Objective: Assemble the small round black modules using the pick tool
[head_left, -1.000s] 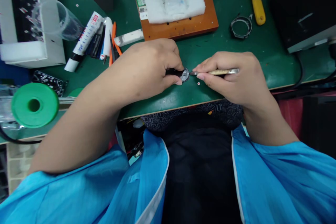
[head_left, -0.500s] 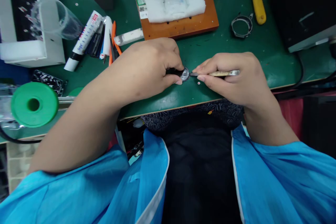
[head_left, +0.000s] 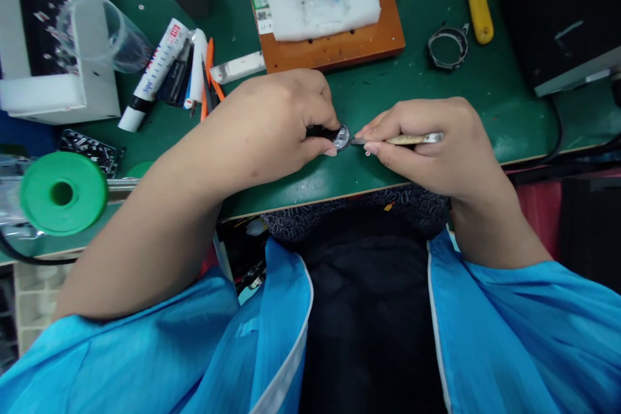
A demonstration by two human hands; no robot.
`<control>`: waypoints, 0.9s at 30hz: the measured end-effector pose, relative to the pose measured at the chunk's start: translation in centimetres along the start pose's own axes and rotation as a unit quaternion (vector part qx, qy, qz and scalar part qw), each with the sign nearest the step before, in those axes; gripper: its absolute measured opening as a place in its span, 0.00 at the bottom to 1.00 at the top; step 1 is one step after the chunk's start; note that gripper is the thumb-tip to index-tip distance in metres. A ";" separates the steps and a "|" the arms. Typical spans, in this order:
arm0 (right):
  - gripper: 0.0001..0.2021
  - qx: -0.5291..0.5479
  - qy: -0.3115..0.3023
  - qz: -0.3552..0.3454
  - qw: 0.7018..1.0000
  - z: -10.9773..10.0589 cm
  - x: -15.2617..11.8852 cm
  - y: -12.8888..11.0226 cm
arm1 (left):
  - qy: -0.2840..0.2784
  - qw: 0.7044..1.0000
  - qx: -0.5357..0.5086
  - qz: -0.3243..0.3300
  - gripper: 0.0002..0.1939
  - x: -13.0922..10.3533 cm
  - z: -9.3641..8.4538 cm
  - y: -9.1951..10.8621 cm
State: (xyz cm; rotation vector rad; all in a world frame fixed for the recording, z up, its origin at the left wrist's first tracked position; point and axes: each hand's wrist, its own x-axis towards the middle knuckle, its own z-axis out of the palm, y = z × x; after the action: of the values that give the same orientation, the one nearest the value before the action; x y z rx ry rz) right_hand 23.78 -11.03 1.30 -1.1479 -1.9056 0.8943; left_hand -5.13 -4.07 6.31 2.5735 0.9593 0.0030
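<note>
Between thumb and forefinger, my left hand [head_left: 286, 119] grips a small round part [head_left: 342, 137], dark at the rim with a shiny silvery face. Much of that part is hidden by the fingers. My right hand [head_left: 431, 139] is closed around a slim pale-handled tool [head_left: 410, 140], held like a pen. The tool's metal tip points left, close to the part's right edge; whether they touch I cannot tell. A tiny white piece with a red mark [head_left: 367, 153] lies by my right thumb.
An orange-brown block [head_left: 334, 55] bearing white foam [head_left: 320, 0] stands beyond my hands. Farther right are a watch-like ring [head_left: 447, 47] and a yellow handle [head_left: 475, 3]. Left are a white tube [head_left: 160, 65], a clear cup [head_left: 109, 35] and a green spool [head_left: 63, 193].
The tool tip and my right fingertips have shifted very slightly, the thumb a little left and down onto the tiny white piece's edge. My left hand looks unmoved.
</note>
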 end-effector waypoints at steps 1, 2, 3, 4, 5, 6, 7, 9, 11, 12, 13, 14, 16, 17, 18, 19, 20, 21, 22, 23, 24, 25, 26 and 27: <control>0.06 0.001 -0.001 0.004 1.000 0.0 0.0 0.0 | 0.000 1.000 0.000 0.003 0.17 0.0 0.0 0.0; 0.07 0.000 0.004 0.005 1.000 0.0 0.0 -0.1 | -0.002 1.000 0.000 0.004 0.18 0.1 0.0 0.0; 0.07 -0.001 0.010 0.005 1.000 0.0 0.0 -0.1 | -0.005 1.000 0.000 0.004 0.18 0.1 0.0 0.1; 0.07 -0.001 0.014 0.005 1.000 0.0 0.1 -0.2 | -0.007 1.000 0.001 0.002 0.17 0.1 -0.1 0.1; 0.07 0.000 0.016 0.004 1.000 0.0 0.1 -0.2 | -0.011 1.000 0.001 -0.001 0.17 0.1 -0.1 0.1; 0.07 0.001 0.013 0.005 1.000 0.0 0.2 -0.3 | -0.012 1.000 0.001 -0.004 0.17 0.2 -0.1 0.2; 0.07 0.001 0.008 0.008 1.000 -0.1 0.2 -0.3 | -0.013 1.000 0.000 -0.006 0.17 0.2 -0.1 0.2; 0.07 0.001 -0.001 0.013 1.000 -0.1 0.3 -0.4 | -0.016 1.000 0.000 -0.006 0.19 0.2 -0.2 0.2; 0.09 0.001 0.003 0.011 1.000 -0.1 0.4 -0.4 | -0.013 1.000 0.003 -0.002 0.19 0.2 -0.2 0.2; 0.10 0.002 0.003 0.008 1.000 -0.1 0.4 -0.3 | -0.011 1.000 0.002 0.001 0.19 0.2 -0.2 0.1; 0.10 0.002 0.000 0.007 1.000 -0.1 0.4 -0.3 | -0.008 1.000 0.000 0.003 0.17 0.2 -0.1 0.1; 0.10 0.003 -0.004 0.007 1.000 -0.1 0.5 -0.3 | -0.005 1.000 -0.003 0.004 0.16 0.2 -0.1 0.1; 0.08 0.003 -0.008 0.007 1.000 -0.1 0.5 -0.2 | -0.004 1.000 -0.010 0.002 0.14 0.1 -0.1 0.1; 0.08 0.003 -0.004 0.005 1.000 -0.1 0.5 -0.2 | -0.003 1.000 -0.010 0.001 0.13 0.1 0.0 0.1; 0.09 0.003 0.000 0.004 1.000 -0.1 0.6 -0.2 | -0.002 1.000 -0.009 0.003 0.13 0.0 0.0 0.1; 0.10 0.002 0.003 0.001 1.000 0.0 0.6 -0.2 | 0.001 1.000 -0.007 0.005 0.13 0.0 0.0 0.0; 0.11 0.001 0.006 0.000 1.000 0.0 0.7 -0.2 | 0.002 1.000 -0.004 0.007 0.14 0.0 0.0 0.0; 0.10 0.000 0.005 0.001 1.000 0.0 0.8 -0.3 | 0.005 1.000 -0.001 0.010 0.15 0.0 0.1 -0.1; 0.10 0.000 0.005 0.002 1.000 0.1 0.8 -0.3 | 0.008 1.000 0.000 0.014 0.15 -0.1 0.1 -0.1; 0.09 0.000 0.008 -0.002 1.000 0.1 0.8 -0.3 | 0.010 1.000 0.002 0.017 0.16 -0.1 0.1 -0.1; 0.09 0.000 0.014 -0.007 1.000 0.1 0.8 -0.3 | 0.009 1.000 0.004 0.018 0.17 0.0 0.1 -0.1; 0.10 -0.003 0.021 -0.012 1.000 0.1 0.8 -0.3 | 0.007 1.000 0.005 0.018 0.17 0.0 0.1 -0.1; 0.11 -0.006 0.025 -0.014 1.000 0.1 0.8 -0.3 | 0.006 1.000 0.007 0.018 0.17 0.0 0.0 -0.1; 0.11 -0.010 0.024 -0.011 1.000 0.1 0.8 -0.3 | 0.003 1.000 0.008 0.015 0.18 0.1 0.0 0.0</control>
State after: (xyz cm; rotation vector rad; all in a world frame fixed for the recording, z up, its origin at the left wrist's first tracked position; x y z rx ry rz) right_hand 23.31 -10.41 1.65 -1.1487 -1.8881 0.8301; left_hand -5.10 -4.03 6.29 2.6036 0.9261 0.0120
